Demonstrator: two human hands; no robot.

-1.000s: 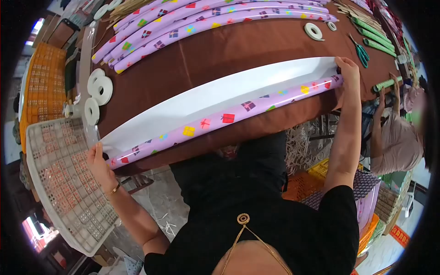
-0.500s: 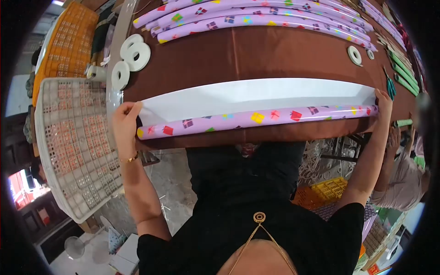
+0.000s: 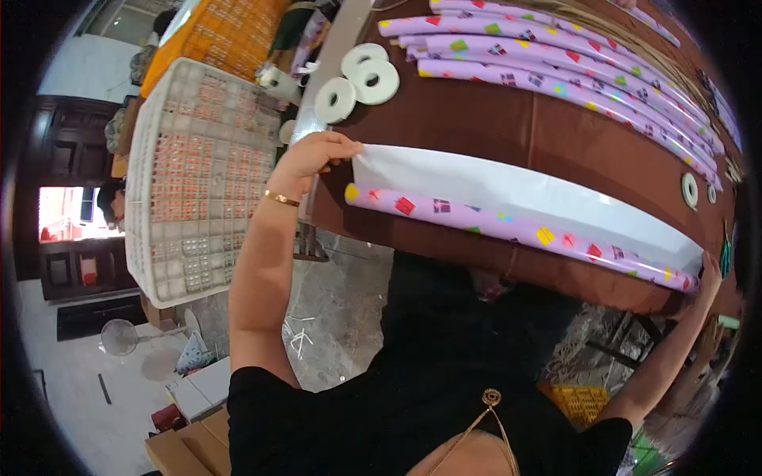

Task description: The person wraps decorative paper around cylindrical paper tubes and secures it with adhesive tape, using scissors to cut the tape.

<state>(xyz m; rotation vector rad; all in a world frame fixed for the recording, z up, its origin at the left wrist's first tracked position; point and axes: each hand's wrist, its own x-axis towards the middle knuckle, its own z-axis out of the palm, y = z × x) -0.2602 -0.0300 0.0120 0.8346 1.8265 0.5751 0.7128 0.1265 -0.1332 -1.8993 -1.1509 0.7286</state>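
Nearest the camera, the person's black-clad torso fills the bottom of the view, with both bare arms stretched out to opposite ends of a long lilac gift-wrap roll (image 3: 516, 226) that lies along the near edge of the brown table (image 3: 476, 131). The left arm rises from the shoulder, bends at the elbow and reaches to the table's left edge, a gold bracelet at the wrist; the left hand (image 3: 316, 159) is arched over the corner of the white sheet (image 3: 516, 190), fingers curled down and pinching the paper's edge just above the left end of the roll. The right arm extends far out to the right, nearly straight, and the right hand (image 3: 709, 274) is at the roll's far right end, touching it, though the view is too warped and dark there to tell whether its fingers are closed or spread. The white sheet spreads from the roll toward the middle of the table, its plain side up. Beyond it, near the table's left edge, lie three white tape rolls (image 3: 357, 75), and along the far edge several finished lilac rolls (image 3: 556, 67) lie side by side. Left of the table stands a pale plastic crate (image 3: 198, 174).
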